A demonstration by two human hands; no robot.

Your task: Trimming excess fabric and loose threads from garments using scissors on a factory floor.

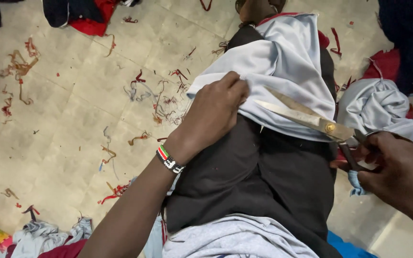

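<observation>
Head view: the work in hand looks like a cut partway along the pale grey cloth (288, 62), which lies draped over the person's dark-trousered leg (273, 177). The left hand (216, 112) is closed, pinching the cloth's near edge and holding it taut against the thigh. The right hand (400, 174) grips the handles of the scissors (311, 119) — blades parted, tips pointing left toward the pinched edge, lying on the cloth just right of the left hand. A further cut would, I judge, need the cloth kept tight and the blades clear of the trousers. Thread scraps (161, 98) litter the tiled floor (72, 134) to the left.
</observation>
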